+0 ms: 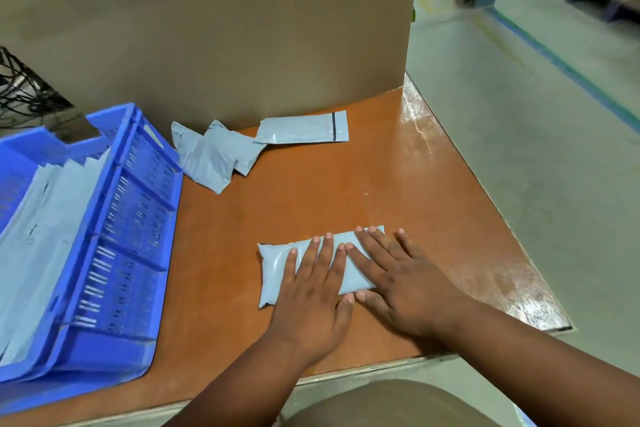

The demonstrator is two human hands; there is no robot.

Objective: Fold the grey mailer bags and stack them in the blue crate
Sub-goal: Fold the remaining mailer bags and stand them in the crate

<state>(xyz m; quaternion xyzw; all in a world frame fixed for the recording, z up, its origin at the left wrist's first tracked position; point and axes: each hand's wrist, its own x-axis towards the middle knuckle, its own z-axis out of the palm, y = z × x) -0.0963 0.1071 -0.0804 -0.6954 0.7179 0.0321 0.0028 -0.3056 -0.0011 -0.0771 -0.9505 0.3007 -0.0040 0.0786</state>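
A folded grey mailer bag [275, 274] lies on the orange table near the front edge. My left hand [311, 291] presses flat on its middle with straight fingers. My right hand [398, 281] presses flat on its right part, fingers spread. The blue crate [138, 218] stands at the left and holds a stack of grey mailer bags [45, 243]. Several loose grey mailer bags [221, 152] lie crumpled at the back of the table, and one flatter bag [304, 128] lies beside them.
A tall brown cardboard wall [225, 28] stands along the back of the table [346, 184]. The table's right edge [485, 184] drops to a grey floor with blue lines. Black cables [20, 87] show at the far left.
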